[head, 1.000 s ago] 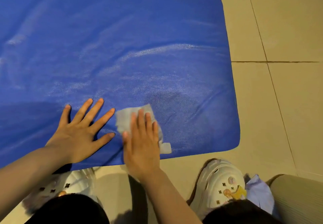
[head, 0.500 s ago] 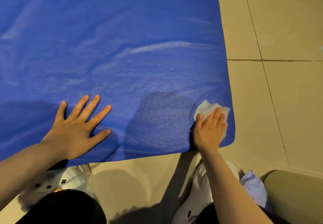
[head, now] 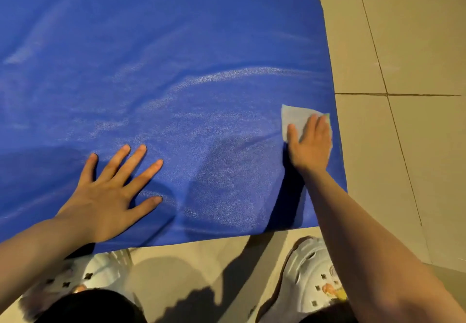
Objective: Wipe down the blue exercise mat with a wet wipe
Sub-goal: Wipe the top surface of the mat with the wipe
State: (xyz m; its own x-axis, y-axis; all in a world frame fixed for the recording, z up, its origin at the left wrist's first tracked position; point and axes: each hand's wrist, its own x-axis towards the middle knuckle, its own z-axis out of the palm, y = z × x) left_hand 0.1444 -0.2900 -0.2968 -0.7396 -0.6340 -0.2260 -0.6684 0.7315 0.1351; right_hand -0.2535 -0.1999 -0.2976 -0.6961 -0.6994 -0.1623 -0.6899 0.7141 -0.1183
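The blue exercise mat (head: 176,70) lies flat on the tiled floor and fills most of the view, with damp streaks shining across it. My left hand (head: 111,194) presses flat on the mat near its front edge, fingers spread. My right hand (head: 311,143) presses a white wet wipe (head: 293,117) onto the mat close to its right edge, fingers laid straight over it. Part of the wipe sticks out beyond my fingertips.
Beige floor tiles (head: 416,45) with dark grout lines surround the mat on the right and front. My two white clogs (head: 310,285) stand on the floor just in front of the mat's near edge.
My right hand slid the wipe from beside my left hand rightwards to the mat's right edge, then forward along that edge. My left hand stayed pressed in place.
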